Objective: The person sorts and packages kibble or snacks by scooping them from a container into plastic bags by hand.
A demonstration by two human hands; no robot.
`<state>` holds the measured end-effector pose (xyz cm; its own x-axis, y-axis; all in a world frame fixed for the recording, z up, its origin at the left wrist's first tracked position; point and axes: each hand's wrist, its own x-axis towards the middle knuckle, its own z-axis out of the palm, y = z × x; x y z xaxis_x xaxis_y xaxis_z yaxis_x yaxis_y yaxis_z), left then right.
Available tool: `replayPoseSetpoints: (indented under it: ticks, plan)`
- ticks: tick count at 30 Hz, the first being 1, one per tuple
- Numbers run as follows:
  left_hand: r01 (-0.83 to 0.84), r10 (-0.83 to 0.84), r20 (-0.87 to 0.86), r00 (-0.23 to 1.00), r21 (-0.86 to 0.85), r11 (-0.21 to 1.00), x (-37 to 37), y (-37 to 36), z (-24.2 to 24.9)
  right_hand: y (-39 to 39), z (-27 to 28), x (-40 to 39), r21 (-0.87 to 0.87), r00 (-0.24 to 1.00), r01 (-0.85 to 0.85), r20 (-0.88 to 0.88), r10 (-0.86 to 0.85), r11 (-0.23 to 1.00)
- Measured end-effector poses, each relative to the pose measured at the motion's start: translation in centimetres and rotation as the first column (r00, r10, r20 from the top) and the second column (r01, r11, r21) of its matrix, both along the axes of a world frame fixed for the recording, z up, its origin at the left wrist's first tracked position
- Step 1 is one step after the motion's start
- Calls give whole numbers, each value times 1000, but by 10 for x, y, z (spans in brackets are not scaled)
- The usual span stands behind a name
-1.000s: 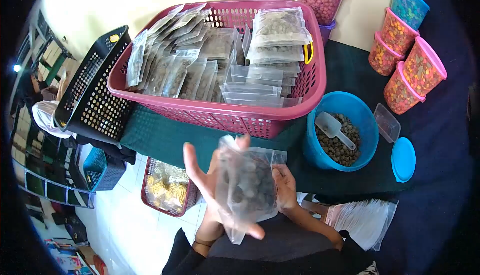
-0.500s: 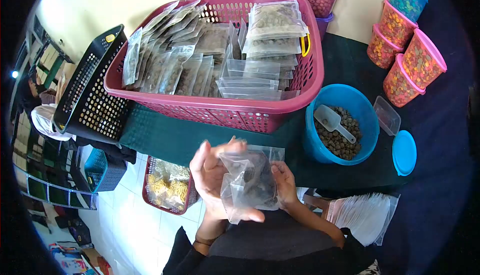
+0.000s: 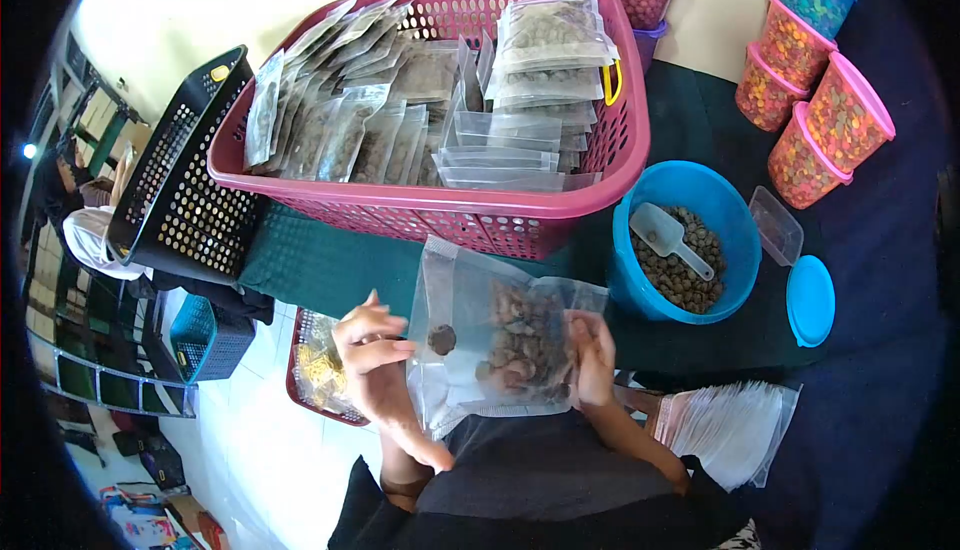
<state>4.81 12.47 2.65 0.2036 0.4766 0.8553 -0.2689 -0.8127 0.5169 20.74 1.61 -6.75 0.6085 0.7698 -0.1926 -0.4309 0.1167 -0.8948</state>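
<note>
Clear bag (image 3: 470,325) sits in front of your torso, between your two hands, tilted, broad face toward you. Your right hand (image 3: 592,358) has its 3 o'clock edge pinched, thumb on the near face; fingers behind only partly visible. Your left hand (image 3: 385,380) is spread wide at the bag's 9 o'clock edge, thumb well apart from fingers, thumb tip down by the 7 o'clock corner. Can't tell if it touches the plastic.

Brown pieces (image 3: 525,335) bunch in the 3 o'clock half, right next to your pinch; one lone dark piece (image 3: 440,340) lies at 9 o'clock inside, close to your left fingertips. Bag's 12 o'clock side overlaps the green cloth (image 3: 340,250) in view.

Around the bag: pink basket (image 3: 634,120) at 11 to 12, packed with filled bags (image 3: 555,35); blue bucket (image 3: 640,285) at 2, brown pellets (image 3: 685,290) inside, scoop (image 3: 662,233) resting on them. Blue lid (image 3: 810,300) at 3. Bundle of thin pale sheets (image 3: 715,430) at 4, just past your right forearm. Black crate (image 3: 205,220) at 10.
</note>
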Motion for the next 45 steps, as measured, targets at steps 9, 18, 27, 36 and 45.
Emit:
replayPoseSetpoints:
  ticks: [9,18,27,36,45]
  plan:
    - [-338,68,-521,851,-445,829,-8,-22,40,-13,-11,10,105,923,177,326,-202,979]
    - [-280,77,-662,746,-207,938,3,-20,31,-21,-21,8,126,960,161,212,-185,979]
    - [-383,31,-626,780,-437,814,-8,-24,40,-22,-21,14,135,952,155,244,-184,979]
    - [-210,-76,-376,924,-662,720,-22,-22,35,-20,-14,11,140,948,124,275,-158,982]
    - [-161,-104,-350,931,-651,742,-19,-18,27,-15,-16,8,147,946,139,272,-175,979]
